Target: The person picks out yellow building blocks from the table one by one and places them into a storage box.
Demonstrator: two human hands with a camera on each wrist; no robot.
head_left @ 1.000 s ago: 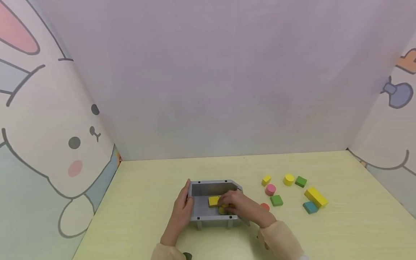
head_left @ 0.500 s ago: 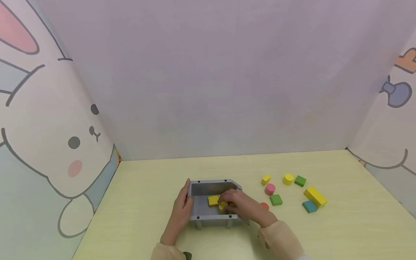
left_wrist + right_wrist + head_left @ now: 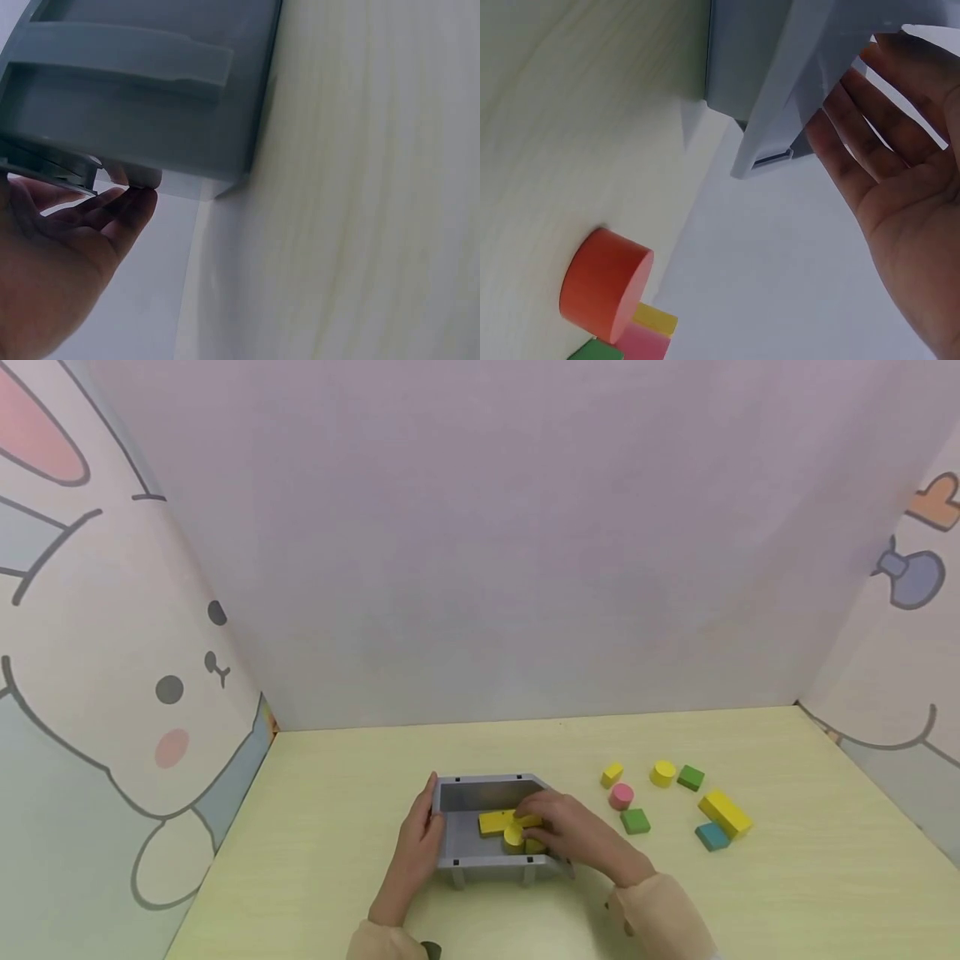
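Note:
A grey plastic bin (image 3: 463, 843) stands near the table's front. My left hand (image 3: 422, 839) grips its left end, thumb at the rim; in the left wrist view the fingers (image 3: 135, 214) curl at the lip. My right hand (image 3: 573, 831) reaches over the bin's right end, fingers loosely bent and apart, by a yellow cylinder (image 3: 513, 838) that stands on the bin floor. Whether a fingertip touches the cylinder, I cannot tell. A yellow block (image 3: 492, 823) lies behind it, and more yellow pieces (image 3: 535, 846) sit partly hidden under the right hand.
Right of the bin lie a small yellow block (image 3: 612, 774), a pink cylinder (image 3: 621, 796), a yellow cylinder (image 3: 663, 772), green blocks (image 3: 635, 821), a long yellow block (image 3: 725, 812) and a blue block (image 3: 712, 836). A red cylinder (image 3: 604, 283) shows in the right wrist view.
My right hand has let go of the yellow cylinder in the bin and shifted slightly right, uncovering more yellow pieces. The left hand keeps its place on the bin.

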